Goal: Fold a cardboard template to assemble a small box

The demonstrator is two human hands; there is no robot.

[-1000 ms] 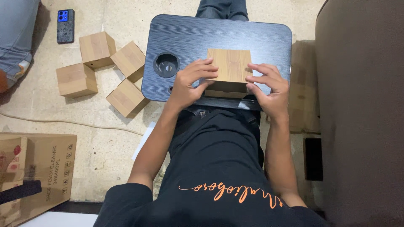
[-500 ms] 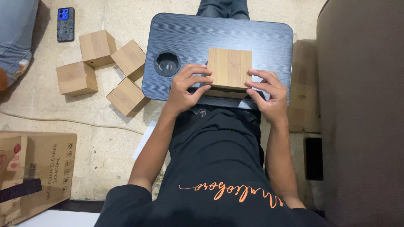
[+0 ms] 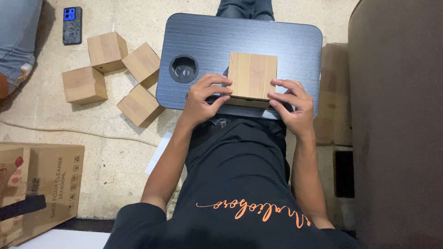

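On the black lap bench [image 3: 277, 41]: bamboo box [image 3: 253, 75], steadied by left hand [image 3: 201, 100] and right hand [image 3: 291, 105], both grips closed around its near corners.

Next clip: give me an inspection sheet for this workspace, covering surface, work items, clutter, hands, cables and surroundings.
Surface: dark lap tray with a round cup recess, resting across the person's lap.
Work items: wood-grain box on the tray, near its front edge.
Clutter: four similar boxes grouped on the floor left of the tray; phone beyond them; cardboard carton lower left.
Hands: left hand and right hand grip the box's lower corners, one on each side.
Cables: one thin cord across the floor.
Surroundings: concrete floor; brown seat at right; another person's jeans-clad leg upper left.
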